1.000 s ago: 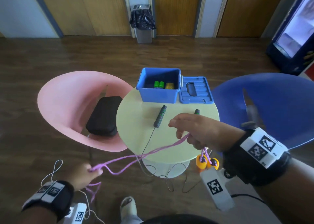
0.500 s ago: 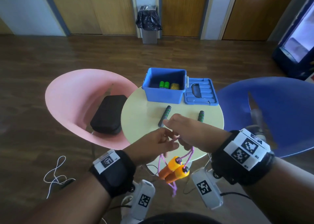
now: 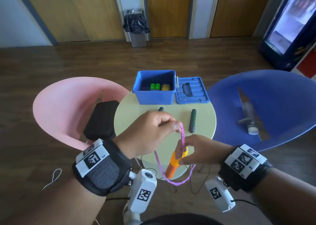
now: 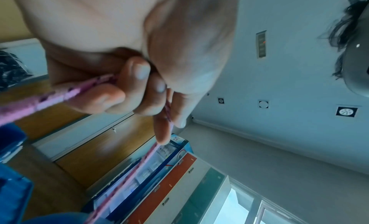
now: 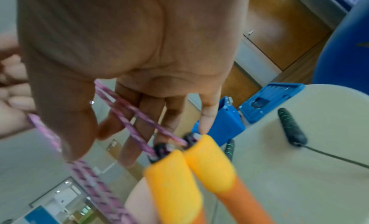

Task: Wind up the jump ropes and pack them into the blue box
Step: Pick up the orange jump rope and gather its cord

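Note:
A pink jump rope [image 3: 182,136] with orange handles [image 3: 173,165] hangs over the near edge of the round table [image 3: 133,112]. My left hand [image 3: 177,128] pinches the rope above the handles; in the left wrist view its fingers [image 4: 111,93] curl on the strand [image 4: 49,99]. My right hand [image 3: 180,155] holds the handle tops, with rope strands [image 5: 127,117] lying across its fingers [image 5: 139,132]. A loop sags below [image 3: 177,182]. A black jump rope's handles [image 3: 192,120] lie on the table. The open blue box [image 3: 155,95] holds green and yellow handles [image 3: 154,86].
The box lid [image 3: 189,89] lies flat to its right. A pink chair [image 3: 59,105] with a black cushion [image 3: 100,120] stands left, a blue chair [image 3: 277,105] right. The black rope's thin cord [image 3: 196,182] dangles off the table. A bin [image 3: 136,28] stands by the far wall.
My left hand came in from the lower left, where it held the rope stretched out, met the right hand, and now pinches the rope above it. The handles hang lower.

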Tool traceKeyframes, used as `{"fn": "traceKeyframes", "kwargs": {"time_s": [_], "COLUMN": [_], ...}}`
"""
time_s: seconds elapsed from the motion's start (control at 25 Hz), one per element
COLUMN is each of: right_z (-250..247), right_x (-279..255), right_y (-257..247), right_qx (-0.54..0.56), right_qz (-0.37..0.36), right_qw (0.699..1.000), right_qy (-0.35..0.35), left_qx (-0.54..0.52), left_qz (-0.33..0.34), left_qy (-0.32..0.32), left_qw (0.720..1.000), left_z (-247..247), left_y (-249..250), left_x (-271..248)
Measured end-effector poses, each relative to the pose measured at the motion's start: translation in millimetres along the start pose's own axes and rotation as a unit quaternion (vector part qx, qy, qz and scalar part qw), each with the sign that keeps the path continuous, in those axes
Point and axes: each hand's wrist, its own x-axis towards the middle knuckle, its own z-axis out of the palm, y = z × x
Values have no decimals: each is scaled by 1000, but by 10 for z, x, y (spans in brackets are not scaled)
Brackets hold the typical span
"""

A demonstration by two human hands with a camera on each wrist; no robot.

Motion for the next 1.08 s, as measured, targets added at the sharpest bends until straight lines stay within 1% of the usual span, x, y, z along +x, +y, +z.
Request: {"fn": "traceKeyframes", "kwargs": {"time_s": [0.12,0.24,0.32,0.4,0.44,0.64,0.68,0.76,0.88,0.96,1.0,1.04,1.08], "right_z": [78,148,149,135,129,224,242,246,136,41,-1,-34,-67], "right_x": [23,55,67,73,72,81,87,104,137,156,163,163,160], "right_y": [151,227,246,265,267,187,162,103,27,-19,-35,-64,-118], "right_qx": [24,66,100,157,183,278,278,240,154,91,61,38,19], "right_qz": [9,45,61,52,42,16,14,20,43,60,65,61,50], "right_qw": [999,996,991,980,975,958,958,969,985,992,993,994,994], "right_qy": [34,41,70,109,115,68,61,60,63,67,74,84,93], "left_qx": [-11,-21,-8,-15,-33,-110,-131,-179,-217,-244,-244,-221,-181], "left_qz": [26,25,29,38,42,26,20,4,-1,-10,-19,-33,-56], "left_qy": [31,58,73,99,114,201,222,250,272,286,279,255,208], "left_qw": [999,998,997,994,992,973,966,952,938,927,929,941,960], "left_z": [-70,-153,-211,-268,-299,-479,-513,-568,-647,-719,-753,-766,-743], "left_y": [81,124,143,143,127,-9,-38,-94,-231,-443,-582,-733,-861], "left_x": [18,0,-28,-57,-64,-64,-54,-35,-49,-116,-165,-216,-265]}}
